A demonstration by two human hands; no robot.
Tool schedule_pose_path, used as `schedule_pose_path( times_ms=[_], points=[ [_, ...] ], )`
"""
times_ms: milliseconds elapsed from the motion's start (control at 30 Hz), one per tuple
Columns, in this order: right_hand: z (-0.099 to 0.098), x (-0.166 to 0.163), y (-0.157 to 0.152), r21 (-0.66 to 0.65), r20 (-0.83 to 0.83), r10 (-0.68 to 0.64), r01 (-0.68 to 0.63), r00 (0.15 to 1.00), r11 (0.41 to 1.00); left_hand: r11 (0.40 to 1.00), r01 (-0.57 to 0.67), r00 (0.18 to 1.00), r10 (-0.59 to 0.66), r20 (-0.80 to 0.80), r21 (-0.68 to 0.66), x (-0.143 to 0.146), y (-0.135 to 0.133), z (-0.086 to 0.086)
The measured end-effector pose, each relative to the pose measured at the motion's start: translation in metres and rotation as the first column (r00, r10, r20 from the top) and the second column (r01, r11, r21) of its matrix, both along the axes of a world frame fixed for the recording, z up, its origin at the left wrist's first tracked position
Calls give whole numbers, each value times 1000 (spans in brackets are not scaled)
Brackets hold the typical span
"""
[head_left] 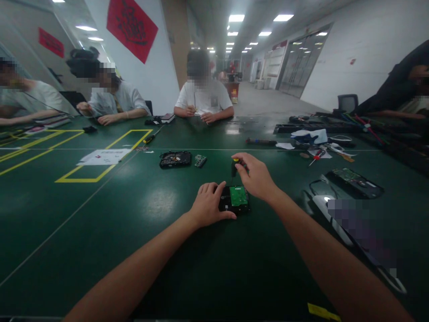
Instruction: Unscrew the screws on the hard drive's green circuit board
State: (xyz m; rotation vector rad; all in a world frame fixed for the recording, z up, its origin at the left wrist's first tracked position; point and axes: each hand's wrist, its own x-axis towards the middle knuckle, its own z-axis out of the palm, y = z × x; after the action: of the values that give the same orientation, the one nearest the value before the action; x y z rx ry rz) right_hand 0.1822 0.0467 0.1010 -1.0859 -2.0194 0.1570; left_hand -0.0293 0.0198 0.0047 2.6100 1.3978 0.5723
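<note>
While your half-open left hand point(208, 206) grips a black rectangular, green-boarded drive point(238, 197), your right hand point(255, 176) pinches a black-and-yellow screwdriver point(233, 169) at its 12 o'clock edge: apparently screw-turning, needing upright pressure.

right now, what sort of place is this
Likely a shared electronics workroom: a person in a white top sits across the dark green table, a black rectangular drive with a green circuit board lies on it, and the right hand holds a dark, yellow-capped screwdriver.
</note>
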Motion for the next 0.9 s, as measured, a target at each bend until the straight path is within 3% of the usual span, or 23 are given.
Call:
schedule_pose_path(
  times_ms=[100,200,367,467,600,733,800,900],
  points=[
    [1,-3,0,-11,-2,12,-12,1000,1000,996,-91,995,91,-30,8,7,-6,3],
    [1,-5,1,-33,-24,17,-18,1000,999,998,-67,997,67,37,7,11,3,20],
    [-2,-6,3,-92,-138,1,-14,990,996,988,134,921,-153,359,77,11,34,69],
    [-3,-7,4,-102,-179,-15,-3,984,995,961,189,872,-259,417,202,13,45,87],
    [-5,-7,5,-146,-222,-1,-32,975,989,941,190,856,-298,424,279,16,47,90],
    [-16,4,6,-193,-302,26,-88,953,977,948,165,867,-271,419,271,15,47,89],
    [-29,14,5,-226,-338,-41,-39,940,973,956,156,883,-248,398,249,13,48,92],
    [-58,25,1,-350,-236,-226,134,945,927,961,162,893,-240,381,226,11,49,97]
  ],
)
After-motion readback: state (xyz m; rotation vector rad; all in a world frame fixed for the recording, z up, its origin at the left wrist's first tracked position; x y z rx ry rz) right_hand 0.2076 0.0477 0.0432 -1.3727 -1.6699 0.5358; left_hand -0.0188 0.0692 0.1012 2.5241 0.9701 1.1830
